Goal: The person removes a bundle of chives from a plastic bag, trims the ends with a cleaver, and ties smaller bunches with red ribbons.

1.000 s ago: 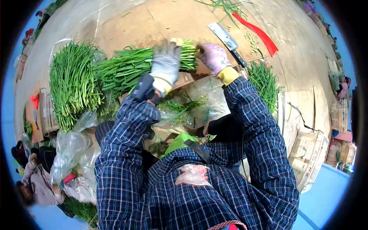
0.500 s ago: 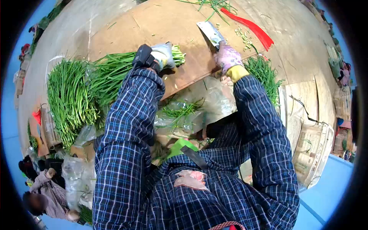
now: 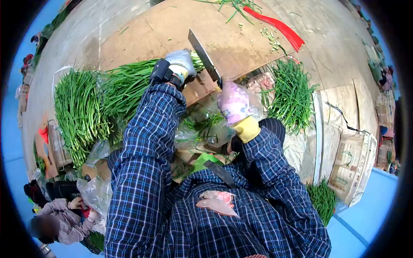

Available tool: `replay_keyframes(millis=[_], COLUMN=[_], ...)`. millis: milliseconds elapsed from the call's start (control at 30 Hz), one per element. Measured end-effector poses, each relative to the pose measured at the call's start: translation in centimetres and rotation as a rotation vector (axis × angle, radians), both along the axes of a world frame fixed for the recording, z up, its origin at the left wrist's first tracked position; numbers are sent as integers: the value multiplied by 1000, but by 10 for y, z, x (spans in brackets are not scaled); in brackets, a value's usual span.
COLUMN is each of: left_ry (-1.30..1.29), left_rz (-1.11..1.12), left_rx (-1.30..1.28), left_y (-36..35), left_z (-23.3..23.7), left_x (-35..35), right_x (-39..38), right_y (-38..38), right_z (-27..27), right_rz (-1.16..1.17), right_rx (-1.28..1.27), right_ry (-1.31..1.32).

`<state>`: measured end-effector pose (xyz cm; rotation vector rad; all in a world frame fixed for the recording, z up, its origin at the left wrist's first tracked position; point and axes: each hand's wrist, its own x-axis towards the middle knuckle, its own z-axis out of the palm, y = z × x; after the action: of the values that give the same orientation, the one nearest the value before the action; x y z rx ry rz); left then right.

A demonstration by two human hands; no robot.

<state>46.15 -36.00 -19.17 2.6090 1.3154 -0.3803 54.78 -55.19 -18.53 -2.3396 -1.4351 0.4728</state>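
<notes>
A bunch of green chives (image 3: 133, 79) lies on the brown cutting board (image 3: 146, 36), leaves to the left and pale stem ends to the right. My left hand (image 3: 183, 62), in a grey glove, is closed over the bunch near those ends. In a pink-and-white glove with a yellow cuff, my right hand (image 3: 233, 102) grips a cleaver (image 3: 203, 55) by its handle. The blade stands just right of the stem ends, its tip pointing away from me. Beneath the hands, clear plastic bags (image 3: 219, 129) lie in front of my lap with loose chives on them.
Another heap of chives (image 3: 79, 114) stands at left, and more chives (image 3: 292, 92) lie at right. A red strip (image 3: 279, 28) and chopped stem bits (image 3: 272, 38) are on the board's far right. A crate (image 3: 348, 161) sits at right; a person (image 3: 71, 219) is at lower left.
My right hand has brought the cleaver left and nearer to me, from the board's right side to beside the stem ends. My left hand stays on the bunch.
</notes>
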Motion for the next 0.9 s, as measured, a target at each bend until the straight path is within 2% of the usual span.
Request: replay_keyframes(millis=[267, 333, 467, 533, 567, 600, 667, 700, 767, 800, 833, 867, 900], left_ry=[15, 63, -11, 14, 32, 59, -13, -18, -59, -35, -25, -8, -60], left_rz=[20, 33, -3, 10, 12, 8, 3, -20, -40, -37, -35, -44, -60], left_rx=[-5, -32, 27, 36, 21, 0, 46, 53, 98, 88, 33, 27, 52], left_y=[-1, 0, -3, -2, 0, -1, -6, -6, -4, -11, -15, -12, -15], left_z=[-5, -1, -4, -5, -4, -5, -6, -6, -11, -3, 6, 1, 7], left_x=[4, 6, 3, 6, 8, 8, 5, 4, 2, 2, 0, 0, -5], right_x=[-12, -8, 3, 3, -2, -1, 1, 6, 12, 17, 21, 20, 21], right_y=[13, 36, 61, 34, 29, 35, 64, 78, 90, 81, 71, 53, 36], right_z=[-23, -36, -21, -8, -16, -21, -51, -46, -46, -50, -53, -67, -53], right_rz=[-44, 116, -1, 49, -11, 47, 78, 116, 136, 158, 182, 130, 122], right_rx=[-190, -110, -85, -403, -344, -361, -232, -104, -156, -144, -261, -167, -286], right_ry=[36, 21, 202, 119, 104, 120, 101, 176, 207, 210, 191, 148, 133])
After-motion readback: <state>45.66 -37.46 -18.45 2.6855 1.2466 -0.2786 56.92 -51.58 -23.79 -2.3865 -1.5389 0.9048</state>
